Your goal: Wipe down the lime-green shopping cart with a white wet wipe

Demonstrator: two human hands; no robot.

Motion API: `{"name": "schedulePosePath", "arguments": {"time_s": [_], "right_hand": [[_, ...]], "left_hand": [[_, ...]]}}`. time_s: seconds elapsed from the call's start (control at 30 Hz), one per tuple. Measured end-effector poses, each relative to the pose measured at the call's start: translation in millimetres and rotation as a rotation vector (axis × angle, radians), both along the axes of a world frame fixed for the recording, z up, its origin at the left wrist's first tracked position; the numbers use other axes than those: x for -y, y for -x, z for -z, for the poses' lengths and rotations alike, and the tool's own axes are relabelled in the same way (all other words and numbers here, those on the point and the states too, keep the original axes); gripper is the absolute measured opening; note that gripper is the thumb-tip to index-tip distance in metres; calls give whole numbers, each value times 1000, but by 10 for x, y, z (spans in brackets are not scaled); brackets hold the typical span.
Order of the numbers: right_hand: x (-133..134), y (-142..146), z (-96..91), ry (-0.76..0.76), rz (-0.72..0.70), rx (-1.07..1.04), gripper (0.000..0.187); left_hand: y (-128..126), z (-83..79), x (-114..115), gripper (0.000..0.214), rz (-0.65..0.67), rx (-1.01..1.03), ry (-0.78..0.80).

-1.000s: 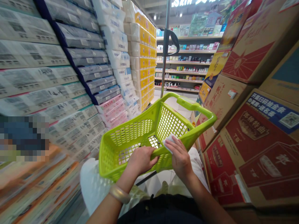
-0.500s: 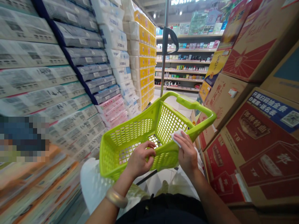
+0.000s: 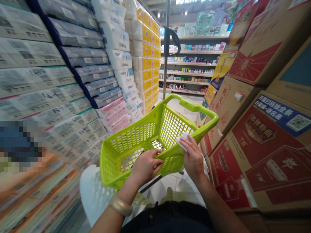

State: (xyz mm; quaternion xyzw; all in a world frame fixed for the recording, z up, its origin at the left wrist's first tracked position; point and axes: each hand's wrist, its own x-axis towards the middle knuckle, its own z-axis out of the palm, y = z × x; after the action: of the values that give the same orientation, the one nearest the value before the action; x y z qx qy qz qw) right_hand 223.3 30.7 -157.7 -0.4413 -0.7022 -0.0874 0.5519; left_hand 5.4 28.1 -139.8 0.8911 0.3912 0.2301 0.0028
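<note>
Head view: stacked cartons (image 3: 259, 136) fill the right of the frame, with a lime-green basket (image 3: 157, 130) tilted at centre. Below centre, the left hand (image 3: 147, 165) curls at its near rim, firmness impossible to tell; the right hand (image 3: 194, 158) holds white cloth (image 3: 181, 138) pressed under its fingers against that rim.

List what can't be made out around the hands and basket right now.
All in the head view:
- White wipe: partly covered by the right hand; its full shape is hidden.
- Left hand: its own back hides whether it grips the rim of the green basket.
- Small goods on the far shelves: labels too small.
- Patch at the left edge: pixelated.
- Metal pole: top cut off by the frame.
</note>
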Motion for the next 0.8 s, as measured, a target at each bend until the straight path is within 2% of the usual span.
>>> {"name": "schedulePosePath", "arguments": {"time_s": [0.13,0.3,0.37,0.53,0.73,0.8], "right_hand": [[28,156,68,-3,-145,127,46],[-60,-8,19,-10,1,36,45],[-52,8,17,1,2,23,44],[36,224,97,20,-166,143,45],[-33,86,43,4,-9,56,48],[-4,148,54,3,-33,70,46]], "left_hand": [[1,-10,-4,10,-22,-58,49],[13,-19,12,12,-53,-51,106],[8,-31,19,10,-56,-55,109],[-15,-69,30,12,-54,-81,104],[-13,-92,41,14,-45,-77,95],[-19,-98,42,13,-48,-83,87]]}}
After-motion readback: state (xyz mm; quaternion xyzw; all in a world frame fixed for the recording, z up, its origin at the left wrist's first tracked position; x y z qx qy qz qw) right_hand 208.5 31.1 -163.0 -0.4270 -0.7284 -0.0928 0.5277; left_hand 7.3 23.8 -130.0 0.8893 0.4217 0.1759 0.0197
